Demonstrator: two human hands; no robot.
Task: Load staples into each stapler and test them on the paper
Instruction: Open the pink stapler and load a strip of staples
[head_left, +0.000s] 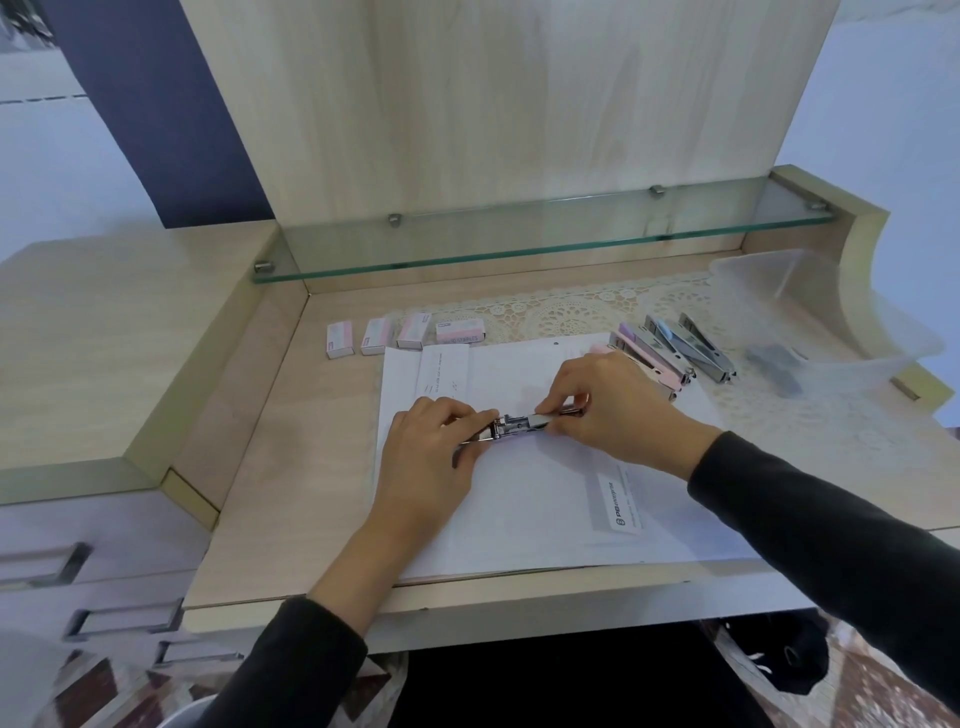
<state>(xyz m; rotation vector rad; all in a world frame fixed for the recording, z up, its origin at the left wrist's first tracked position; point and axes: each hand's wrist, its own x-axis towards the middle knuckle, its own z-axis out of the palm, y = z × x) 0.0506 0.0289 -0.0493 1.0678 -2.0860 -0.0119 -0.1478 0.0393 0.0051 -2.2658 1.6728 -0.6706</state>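
Your left hand and right hand both grip the open stapler between them, over the paper. It lies on a pale wooden desk under a glass shelf. Four staple boxes sit behind; three more staplers lie to your right.
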